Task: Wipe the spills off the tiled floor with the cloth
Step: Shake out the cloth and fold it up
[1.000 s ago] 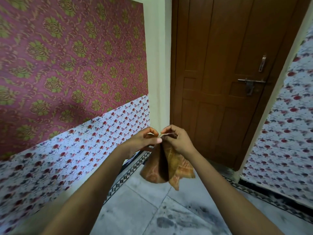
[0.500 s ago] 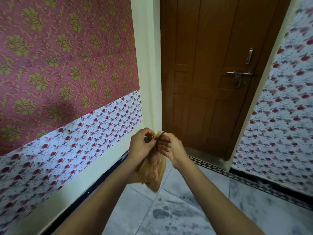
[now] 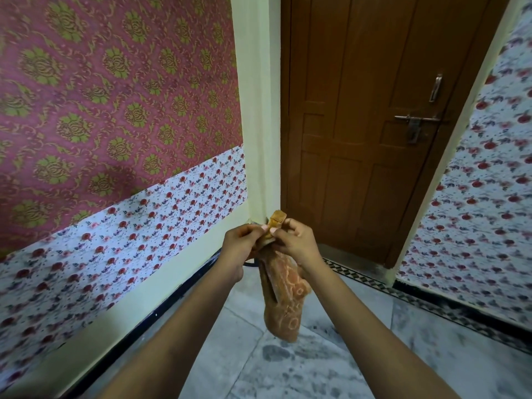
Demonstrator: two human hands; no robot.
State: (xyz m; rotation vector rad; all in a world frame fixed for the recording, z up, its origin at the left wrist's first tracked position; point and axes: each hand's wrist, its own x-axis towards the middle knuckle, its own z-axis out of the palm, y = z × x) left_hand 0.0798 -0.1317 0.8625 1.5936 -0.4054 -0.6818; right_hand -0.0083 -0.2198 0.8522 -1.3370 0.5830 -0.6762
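An orange patterned cloth (image 3: 285,298) hangs folded in the air in front of me, above the floor. My left hand (image 3: 241,246) and my right hand (image 3: 296,243) both pinch its top edge close together, and a small corner of cloth sticks up between the fingertips. Below the cloth, the grey marbled tiled floor (image 3: 230,341) carries dark wet marks (image 3: 277,354), with more smudges spreading to the right.
A brown wooden door (image 3: 359,125) with a metal latch (image 3: 414,122) stands shut ahead. A wallpapered wall (image 3: 115,139) runs along the left with a dark skirting strip at its foot. Another floral wall (image 3: 483,220) is on the right.
The cloth went from a spread, bunched shape to a longer, narrower hanging fold. My hands came closer together at its top edge, and the view shifted slightly.
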